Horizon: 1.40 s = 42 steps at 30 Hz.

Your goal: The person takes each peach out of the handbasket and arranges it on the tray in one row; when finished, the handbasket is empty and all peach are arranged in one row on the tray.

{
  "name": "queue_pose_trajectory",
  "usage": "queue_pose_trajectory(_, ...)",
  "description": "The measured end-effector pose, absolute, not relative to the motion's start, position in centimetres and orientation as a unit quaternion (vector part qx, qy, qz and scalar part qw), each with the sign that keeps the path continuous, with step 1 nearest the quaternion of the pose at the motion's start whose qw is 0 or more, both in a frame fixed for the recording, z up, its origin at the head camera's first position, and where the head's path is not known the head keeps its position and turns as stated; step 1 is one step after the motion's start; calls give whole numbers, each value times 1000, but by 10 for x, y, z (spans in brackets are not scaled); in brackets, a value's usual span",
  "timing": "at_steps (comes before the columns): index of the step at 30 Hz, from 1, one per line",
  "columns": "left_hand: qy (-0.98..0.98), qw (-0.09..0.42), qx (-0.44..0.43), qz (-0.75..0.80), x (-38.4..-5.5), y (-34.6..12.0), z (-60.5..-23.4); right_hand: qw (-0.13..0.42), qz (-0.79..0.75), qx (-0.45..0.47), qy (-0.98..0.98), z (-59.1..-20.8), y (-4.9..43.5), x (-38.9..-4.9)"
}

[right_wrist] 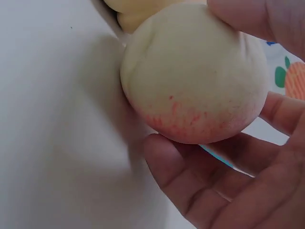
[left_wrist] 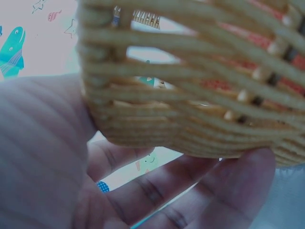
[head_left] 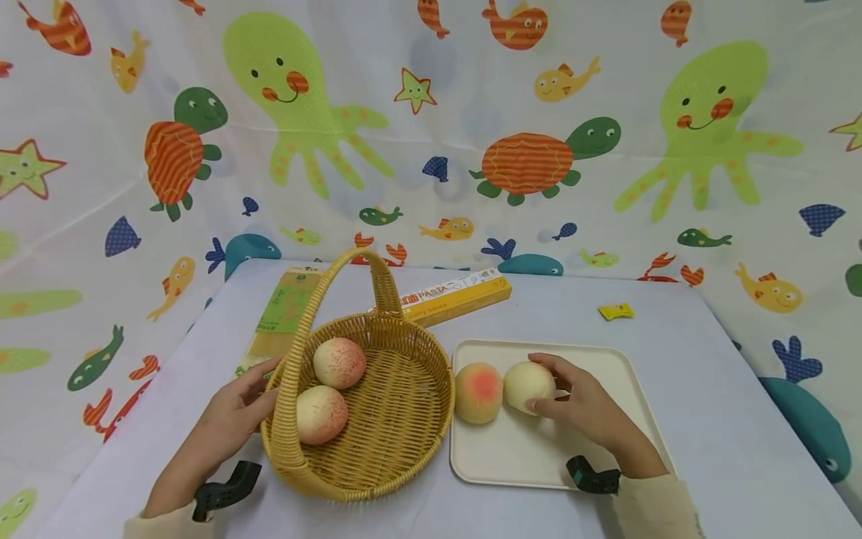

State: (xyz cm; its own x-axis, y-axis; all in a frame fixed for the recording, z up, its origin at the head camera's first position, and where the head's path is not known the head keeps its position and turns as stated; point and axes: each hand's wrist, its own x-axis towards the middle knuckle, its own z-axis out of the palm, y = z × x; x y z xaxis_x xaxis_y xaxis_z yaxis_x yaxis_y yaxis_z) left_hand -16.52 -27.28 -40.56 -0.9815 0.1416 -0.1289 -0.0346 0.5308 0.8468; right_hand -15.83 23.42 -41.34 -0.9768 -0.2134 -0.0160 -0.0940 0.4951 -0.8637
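In the head view my left hand (head_left: 232, 412) holds the left side of a yellow wicker basket (head_left: 390, 404). Two pale peaches with red speckles, an upper peach (head_left: 340, 363) and a lower peach (head_left: 322, 415), lie in it. Close up in the left wrist view, fingers (left_wrist: 152, 191) lie against the underside of the woven basket (left_wrist: 143, 71). On a cream tray (head_left: 518, 457), my right hand (head_left: 582, 397) grips a pale peach (head_left: 527, 383) between thumb and fingers. The right wrist view shows red specks on this peach (right_wrist: 195, 76). An orange-blushed peach (head_left: 479, 393) sits just left of it.
Behind the basket lies a yellow pasta box (head_left: 465, 298). A flat green-and-tan packet (head_left: 283, 307) is partly hidden by the basket handle. One small yellow packet (head_left: 616, 311) lies beyond the tray. A sea-animal curtain (head_left: 431, 135) hangs along the table's back and sides.
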Motion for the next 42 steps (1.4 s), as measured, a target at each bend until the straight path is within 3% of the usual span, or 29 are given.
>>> queue_pose_trajectory(8,870,91,36,484,-165,-272,-405,22,-496,-95,863,-414,231,-157)
queue_pose_trajectory(19,874,89,36,477,-165,-272,-404,74,-499,-99,858,-414,232,-158)
queue_pose_trajectory(31,872,89,36,480,-165,-272,-405,42,-490,-95,866,-415,228,-157)
queue_pose_trajectory(42,871,86,43,481,-164,-272,-405,78,-493,-111,859,-417,232,-158)
